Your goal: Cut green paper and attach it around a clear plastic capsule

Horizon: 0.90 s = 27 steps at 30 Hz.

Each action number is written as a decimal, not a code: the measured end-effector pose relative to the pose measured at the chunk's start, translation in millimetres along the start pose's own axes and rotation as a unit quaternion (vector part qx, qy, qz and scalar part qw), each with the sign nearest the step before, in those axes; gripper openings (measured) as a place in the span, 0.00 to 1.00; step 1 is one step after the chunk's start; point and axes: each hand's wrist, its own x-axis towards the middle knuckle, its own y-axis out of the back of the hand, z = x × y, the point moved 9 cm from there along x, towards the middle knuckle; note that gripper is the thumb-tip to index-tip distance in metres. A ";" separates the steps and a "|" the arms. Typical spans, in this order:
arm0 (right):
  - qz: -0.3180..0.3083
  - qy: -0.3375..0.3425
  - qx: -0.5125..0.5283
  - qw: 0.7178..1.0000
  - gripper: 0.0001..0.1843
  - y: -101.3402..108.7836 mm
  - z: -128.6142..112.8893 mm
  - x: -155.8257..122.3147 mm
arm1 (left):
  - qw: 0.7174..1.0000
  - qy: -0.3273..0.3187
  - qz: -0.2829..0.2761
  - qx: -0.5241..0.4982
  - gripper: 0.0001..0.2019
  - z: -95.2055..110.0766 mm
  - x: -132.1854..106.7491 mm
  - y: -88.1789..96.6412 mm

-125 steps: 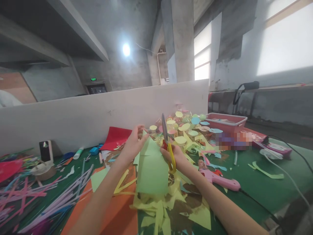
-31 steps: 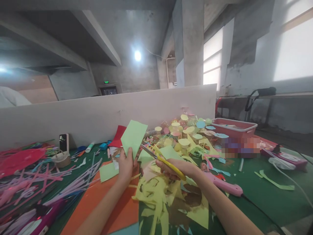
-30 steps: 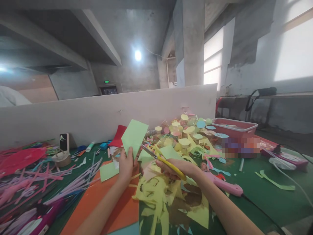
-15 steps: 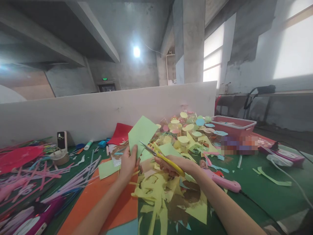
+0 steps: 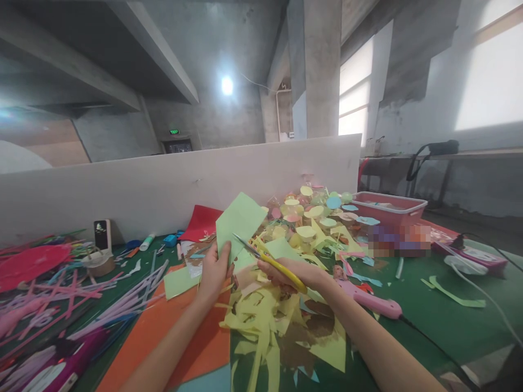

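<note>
My left hand [image 5: 214,269] pinches the lower edge of a light green paper sheet [image 5: 238,222] and holds it upright above the table. My right hand [image 5: 292,272] grips yellow-handled scissors [image 5: 269,261]. Their blades point up and left, and the tips reach the sheet's right edge. Below both hands lies a heap of yellow and green paper offcuts [image 5: 265,326] on an orange sheet [image 5: 188,337].
A pink glue gun [image 5: 368,302] with a black cord lies right of my right forearm. Paper discs [image 5: 314,212] pile up behind, beside a pink bin [image 5: 390,209]. Pink strips [image 5: 61,305] cover the left. A white partition board [image 5: 163,185] closes the back of the green table [image 5: 441,321].
The large green sheet from four seconds ago is now a smaller piece held upright. Over the last second the piece and the scissors came together, the blade tips reaching its edge.
</note>
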 end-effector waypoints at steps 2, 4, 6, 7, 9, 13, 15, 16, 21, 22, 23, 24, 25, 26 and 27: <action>-0.009 0.022 0.002 1.000 0.30 -2.3 -3.3 0.6 | 1.000 -0.003 -0.024 0.001 0.17 -0.4 -1.9 -6.1; -0.006 0.025 0.016 1.000 0.31 -3.1 -3.5 1.8 | 0.999 -0.004 -0.045 -0.007 0.16 -0.4 -4.0 -11.6; 0.004 -0.003 0.028 1.000 0.31 -2.5 1.1 3.1 | 0.999 0.001 -0.049 -0.020 0.16 -0.7 -5.0 -13.5; 0.010 -0.021 0.036 0.999 0.32 -2.1 3.9 3.3 | 0.999 0.006 -0.047 -0.025 0.16 -1.3 -5.0 -13.6; 0.015 -0.051 0.053 0.997 0.32 -1.5 8.2 3.0 | 0.998 0.015 -0.044 -0.032 0.16 -2.5 -4.3 -13.0; 0.002 -0.016 0.042 0.999 0.30 -1.0 0.6 0.8 | 0.998 0.017 -0.058 -0.031 0.17 -2.1 -4.0 -15.1; -0.002 0.017 0.022 1.000 0.28 -0.5 -6.2 -0.8 | 0.996 0.018 -0.085 -0.017 0.17 -1.8 -5.8 -20.3; -0.001 0.029 0.014 0.999 0.27 -0.2 -8.9 -1.6 | 0.995 0.018 -0.098 -0.008 0.18 -1.5 -6.9 -22.9; 0.022 -0.003 -0.014 1.000 0.28 2.9 -7.0 -2.5 | 0.992 0.027 -0.123 -0.007 0.19 -4.7 -7.7 -27.3; 0.029 -0.016 -0.013 0.999 0.29 4.0 -4.9 -2.5 | 0.992 0.034 -0.123 -0.009 0.20 -6.4 -7.1 -26.7; 0.035 -0.024 -0.011 0.999 0.30 5.2 -3.4 -2.5 | 0.992 0.040 -0.122 -0.009 0.20 -7.8 -6.6 -26.1; 0.038 -0.024 -0.011 0.999 0.30 5.9 -2.7 -2.4 | 0.992 0.045 -0.121 -0.010 0.20 -8.6 -6.3 -25.4; 0.036 -0.015 -0.011 0.999 0.30 5.8 -3.2 -1.9 | 0.991 0.049 -0.123 -0.011 0.20 -9.0 -6.5 -25.6; 0.030 0.004 -0.011 0.999 0.29 5.0 -5.5 -1.4 | 0.992 0.049 -0.118 -0.012 0.20 -8.3 -6.5 -24.6; 0.023 0.030 -0.013 0.999 0.29 4.0 -9.1 -0.8 | 0.992 0.048 -0.115 -0.011 0.20 -7.1 -7.0 -24.3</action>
